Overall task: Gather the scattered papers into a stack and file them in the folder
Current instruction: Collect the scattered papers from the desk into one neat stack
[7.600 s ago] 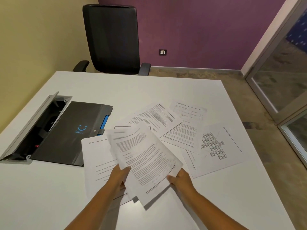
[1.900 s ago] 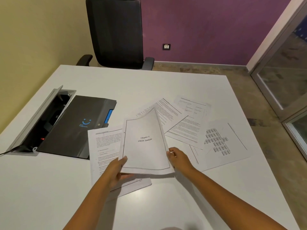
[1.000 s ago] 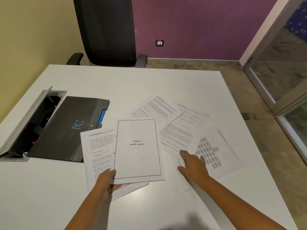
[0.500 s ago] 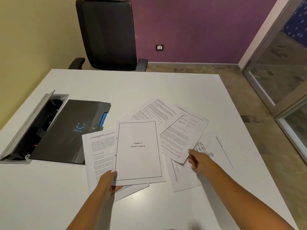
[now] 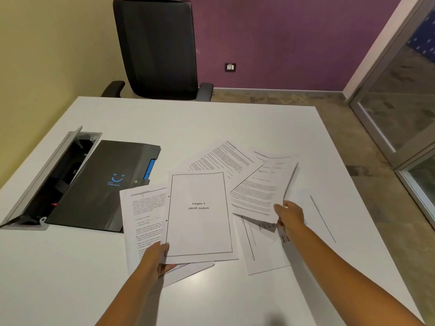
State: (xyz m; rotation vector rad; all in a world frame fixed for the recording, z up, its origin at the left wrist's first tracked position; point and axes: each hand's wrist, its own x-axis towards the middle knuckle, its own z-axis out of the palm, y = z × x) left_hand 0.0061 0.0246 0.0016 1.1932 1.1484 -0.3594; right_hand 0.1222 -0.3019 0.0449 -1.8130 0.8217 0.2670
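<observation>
Both hands on papers, folder shut

The left hand [image 5: 155, 260] has its grip clamped on the title sheet [image 5: 199, 215]; the right hand [image 5: 290, 215] pinches a raised text page [image 5: 261, 191]. The black folder [image 5: 103, 184] lies closed at the tabletop [image 5: 70, 278] left

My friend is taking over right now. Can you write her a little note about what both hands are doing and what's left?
Left hand: holding the Chapter 4 title page at its near left corner, on the started stack.
Right hand: lifting a text sheet by its near corner.
Other sheets lie loose on the white table; one text page is farther back.
The black folder, at left, is closed.
Left to do: stack every sheet, then file.
</observation>
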